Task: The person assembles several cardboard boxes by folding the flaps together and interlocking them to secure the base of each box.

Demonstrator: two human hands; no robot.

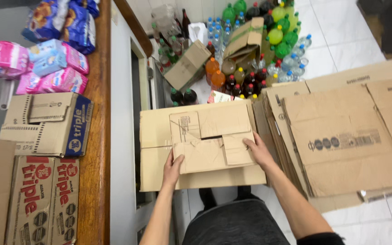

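I see both hands' fingers (176, 159) closed on flattened brown cardboard box (203, 145): light, floppy; grip opposite edges.

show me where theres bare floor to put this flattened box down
Bare white tile floor lies at upper right, between the bottles and the stack of flattened boxes, and a strip at lower right below that stack. Crowded: the wooden counter on the left and the bottle corner. Both hands hold the flattened box.
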